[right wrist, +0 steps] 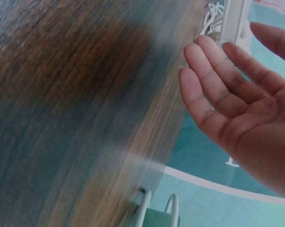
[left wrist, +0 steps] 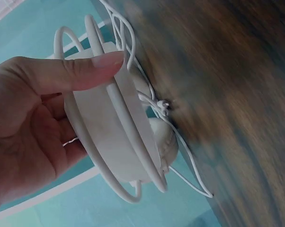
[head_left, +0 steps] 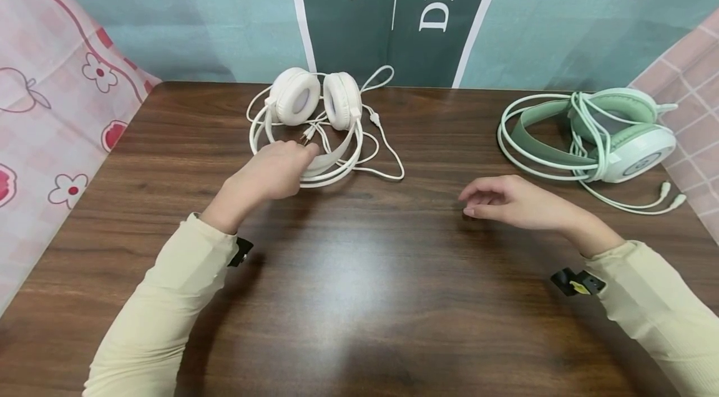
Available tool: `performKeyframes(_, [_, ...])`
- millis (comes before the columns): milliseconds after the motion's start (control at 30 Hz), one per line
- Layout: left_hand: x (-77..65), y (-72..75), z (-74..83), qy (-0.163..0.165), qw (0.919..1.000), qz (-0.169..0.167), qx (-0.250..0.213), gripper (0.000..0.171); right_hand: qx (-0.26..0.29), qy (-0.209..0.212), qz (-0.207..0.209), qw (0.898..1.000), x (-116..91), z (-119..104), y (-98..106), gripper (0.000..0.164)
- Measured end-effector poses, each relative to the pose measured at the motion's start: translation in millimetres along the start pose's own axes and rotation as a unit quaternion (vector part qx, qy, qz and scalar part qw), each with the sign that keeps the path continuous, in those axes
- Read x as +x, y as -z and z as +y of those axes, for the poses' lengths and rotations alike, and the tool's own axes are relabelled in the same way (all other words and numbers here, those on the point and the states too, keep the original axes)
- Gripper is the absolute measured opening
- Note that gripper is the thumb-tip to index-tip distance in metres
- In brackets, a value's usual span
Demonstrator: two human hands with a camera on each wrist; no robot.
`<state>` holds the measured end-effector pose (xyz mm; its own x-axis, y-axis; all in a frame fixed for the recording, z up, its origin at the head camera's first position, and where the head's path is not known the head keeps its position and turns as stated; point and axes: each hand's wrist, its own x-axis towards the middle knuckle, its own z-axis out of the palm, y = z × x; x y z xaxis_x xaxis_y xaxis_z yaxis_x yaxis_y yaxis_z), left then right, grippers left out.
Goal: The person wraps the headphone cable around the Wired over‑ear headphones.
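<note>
White over-ear headphones (head_left: 342, 100) lie toward the back left of the table, ear cups to the rear and a loose white cable around them. My left hand (head_left: 273, 171) grips their headband; in the left wrist view the thumb (left wrist: 85, 73) presses over the band (left wrist: 104, 123) and its thin outer bars, fingers behind. The cable's metal-tipped plug (left wrist: 164, 104) shows beyond. My right hand (head_left: 513, 202) hovers over the table to the right, holding nothing, fingers (right wrist: 213, 90) relaxed and slightly bent. Behind it at the right lie green headphones (head_left: 637, 150), their cable wound around them.
The dark wood table (head_left: 348, 297) backs onto a blue-green cloth (head_left: 224, 16) with lettering. A pink patterned cloth (head_left: 45, 116) borders the left side and a pink tiled surface (head_left: 696, 103) the right. Two cable plugs (head_left: 671, 197) of the green headphones stick out at the right.
</note>
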<state>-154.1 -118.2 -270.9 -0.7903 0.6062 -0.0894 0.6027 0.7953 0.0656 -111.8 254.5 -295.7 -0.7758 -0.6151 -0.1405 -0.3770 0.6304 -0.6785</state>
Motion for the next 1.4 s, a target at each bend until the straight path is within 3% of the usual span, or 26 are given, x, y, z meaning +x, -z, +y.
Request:
performKeyframes(200, [-6.2, -0.4, -5.8, 0.02, 0.9998, 0.001, -0.003, 0.02, 0.006, 0.0, -0.003, 1.0, -1, 1, 0, 0.017])
performKeyframes(500, [-16.6, 5.0, -5.9, 0.025, 0.9979, 0.059, 0.011, 0.022, 0.01, -0.003, 0.0, 1.0, -3, 3, 1, 0.016])
performKeyframes(667, [-23.5, 7.2, -5.4, 0.024, 0.9969, 0.073, 0.017, 0.023, 0.002, -0.006, 0.002, 1.0, -3, 3, 2, 0.015])
performKeyframes(967, [-39.9, 20.1, -2.3, -0.006, 0.9921, 0.123, 0.025, 0.026, -0.014, 0.015, 0.021, 1.0, -5, 4, 3, 0.013])
performKeyframes(1167, [-45.3, 21.7, 1.1, -0.074, 0.9813, 0.171, 0.049, 0.034, -0.008, 0.015, 0.024, 1.0, -8, 5, 4, 0.013])
performKeyframes(1400, [-44.9, 21.1, 5.4, -0.12, 0.9782, 0.16, 0.056, 0.036, -0.006, 0.011, 0.023, 1.0, -9, 6, 4, 0.014])
